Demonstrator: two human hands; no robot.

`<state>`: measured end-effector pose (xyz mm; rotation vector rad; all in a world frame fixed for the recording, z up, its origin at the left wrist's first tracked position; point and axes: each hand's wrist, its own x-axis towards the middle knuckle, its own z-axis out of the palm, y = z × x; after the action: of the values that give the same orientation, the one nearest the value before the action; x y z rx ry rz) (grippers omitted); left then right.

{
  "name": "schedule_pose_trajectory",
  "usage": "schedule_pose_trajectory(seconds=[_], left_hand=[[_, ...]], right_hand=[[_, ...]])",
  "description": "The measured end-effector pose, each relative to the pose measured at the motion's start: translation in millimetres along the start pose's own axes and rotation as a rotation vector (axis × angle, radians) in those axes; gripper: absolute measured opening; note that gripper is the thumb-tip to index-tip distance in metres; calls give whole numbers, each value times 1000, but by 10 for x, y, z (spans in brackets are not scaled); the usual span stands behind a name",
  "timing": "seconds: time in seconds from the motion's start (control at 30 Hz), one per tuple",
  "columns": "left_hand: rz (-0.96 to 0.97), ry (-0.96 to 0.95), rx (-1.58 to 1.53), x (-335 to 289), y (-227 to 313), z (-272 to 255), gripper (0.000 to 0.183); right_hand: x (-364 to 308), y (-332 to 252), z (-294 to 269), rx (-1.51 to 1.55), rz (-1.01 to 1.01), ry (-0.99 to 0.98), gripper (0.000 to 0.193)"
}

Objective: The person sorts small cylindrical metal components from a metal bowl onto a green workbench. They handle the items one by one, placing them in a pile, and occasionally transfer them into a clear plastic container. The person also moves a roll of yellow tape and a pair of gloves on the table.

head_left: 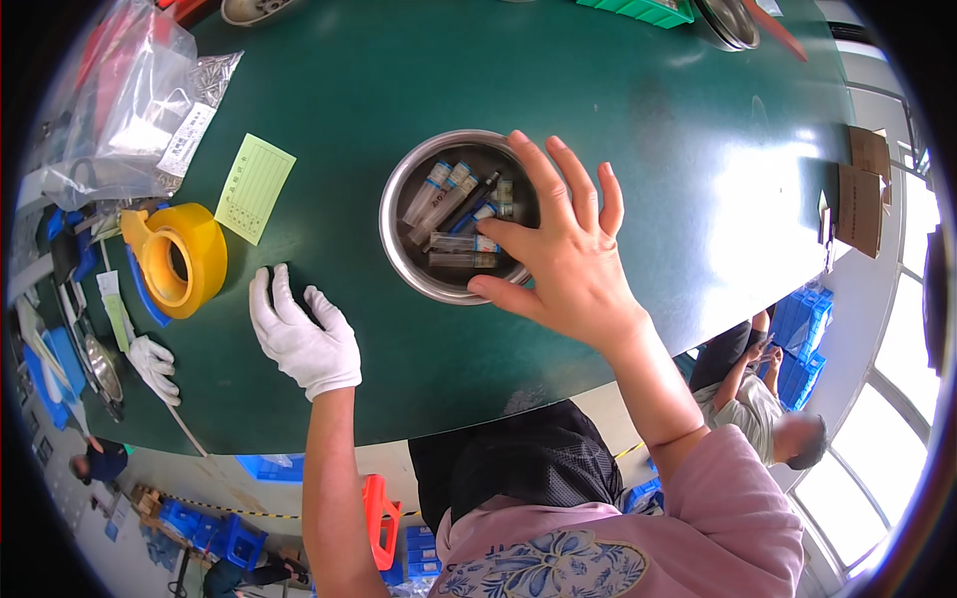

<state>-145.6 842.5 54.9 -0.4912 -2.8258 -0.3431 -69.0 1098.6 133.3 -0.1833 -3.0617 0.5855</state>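
A round metal bowl (391, 224) stands on the green table. Inside lie several small clear tubes (439, 206) with blue and white labels, along with a dark pen-like stick (471, 202). Bare and with fingers spread, my right hand (570, 261) is over the bowl's right side; I cannot tell whether its fingertips touch the rim. Nothing shows in its grasp. To the left of the bowl, my left hand (307, 344) wears a white glove and rests near the table top, fingers apart and holding nothing. A pale green printed slip (255, 189) lies beyond it.
At the left are a yellow tape roll (204, 261), a clear plastic bag (125, 110) of small metal parts, and a loose white glove (153, 369). A green bin (638, 8) and metal dishes (728, 22) stand at the far edge. Another person (753, 399) sits beyond the right edge.
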Motion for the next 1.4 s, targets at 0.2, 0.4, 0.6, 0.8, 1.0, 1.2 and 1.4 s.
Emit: schedule_pose_trajectory(seconds=[0.2,0.4,0.6,0.8,1.0,1.2,1.4], left_hand=[[-3,-7,-4,4,14,-5,38],[-29,-36,-14,1,14,-17,39],[-17,-33,-14,-2,20,-3,39],[-17,-39,-10,2,20,-7,39],[-18,-39,-8,3,25,-6,39],[-17,-43,-10,-1,20,-1,39],[-15,-41,-9,0,4,-16,39]], right_hand=[[-17,-107,126,-49,5,43,45],[-101,-323,122,20,61,27,43],[-127,-296,218,33,113,66,45],[-110,-309,252,32,137,41,49],[-133,-321,229,23,155,54,50],[-50,-329,217,36,154,57,48],[51,-364,195,89,152,121,54]])
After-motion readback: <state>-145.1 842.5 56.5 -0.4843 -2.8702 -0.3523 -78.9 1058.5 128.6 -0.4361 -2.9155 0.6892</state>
